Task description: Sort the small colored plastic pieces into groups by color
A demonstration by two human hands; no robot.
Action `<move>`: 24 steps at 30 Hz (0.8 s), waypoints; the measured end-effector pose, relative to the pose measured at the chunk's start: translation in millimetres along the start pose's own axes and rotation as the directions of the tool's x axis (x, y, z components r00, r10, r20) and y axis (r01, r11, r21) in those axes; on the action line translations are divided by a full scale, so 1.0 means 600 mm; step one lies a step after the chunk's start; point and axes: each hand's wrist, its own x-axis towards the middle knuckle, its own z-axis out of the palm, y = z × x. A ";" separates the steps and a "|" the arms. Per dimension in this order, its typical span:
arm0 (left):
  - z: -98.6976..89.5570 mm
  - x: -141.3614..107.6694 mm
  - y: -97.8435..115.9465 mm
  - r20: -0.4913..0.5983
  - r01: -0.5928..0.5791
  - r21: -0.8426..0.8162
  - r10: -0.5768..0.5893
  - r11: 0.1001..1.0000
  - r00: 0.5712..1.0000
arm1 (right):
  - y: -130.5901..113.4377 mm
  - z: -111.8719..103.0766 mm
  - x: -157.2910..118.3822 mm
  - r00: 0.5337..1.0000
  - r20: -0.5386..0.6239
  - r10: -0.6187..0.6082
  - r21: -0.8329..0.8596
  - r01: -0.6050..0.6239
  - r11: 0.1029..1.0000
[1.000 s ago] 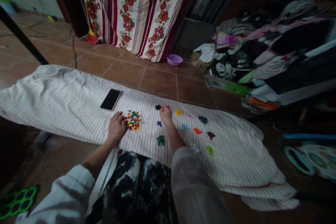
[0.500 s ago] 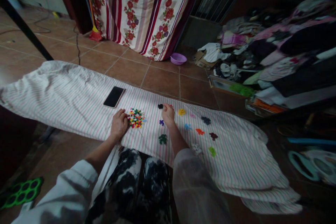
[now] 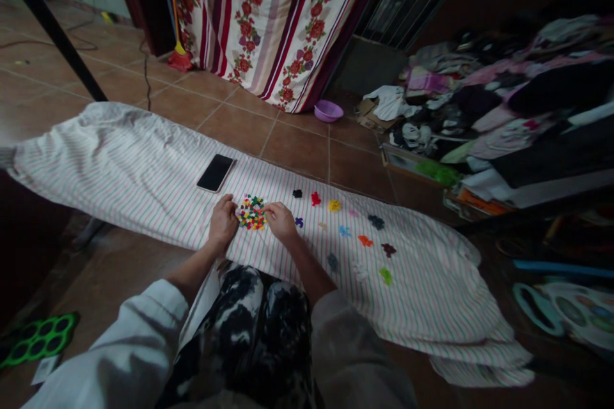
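- Mixed pile of small coloured pieces (image 3: 252, 212) on the striped cloth (image 3: 139, 153) over the desk, directly between the two hands.
- Pile is roughly round, no clear long axis; single pieces too small to make out.
- Left hand (image 3: 224, 223): at the pile's left edge, fingers loosely curled; cannot tell if it grips a piece.
- Right hand (image 3: 281, 220): at the pile's right edge, thumb and index drawn close together; cannot tell if a piece is between them.
- Hands apart from each other, pile in the gap; neither clearly nearer.
- Sorted one-colour clusters all lie right of the right hand: purple cluster (image 3: 299, 222) just beside it, black cluster (image 3: 297, 193) and red cluster (image 3: 315, 199) farther forward, lime cluster (image 3: 385, 277) well apart.
- Phone (image 3: 215, 173) flat on the cloth, forward of the left hand, apart from it.
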 end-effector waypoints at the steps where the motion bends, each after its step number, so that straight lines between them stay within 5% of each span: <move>1: 0.000 0.000 0.000 -0.001 0.005 -0.008 -0.005 1.000 1.000 | -0.005 0.005 -0.002 1.000 0.024 -0.019 -0.018 0.020 1.000; 18: 0.004 0.001 0.002 -0.027 -0.006 -0.053 0.005 0.999 1.000 | -0.039 0.015 -0.004 0.981 0.154 -0.121 -0.280 0.161 0.946; 24: 0.001 0.000 0.007 -0.004 0.013 -0.033 -0.013 0.999 1.000 | -0.046 0.025 -0.001 0.987 0.149 -0.061 -0.351 0.111 0.930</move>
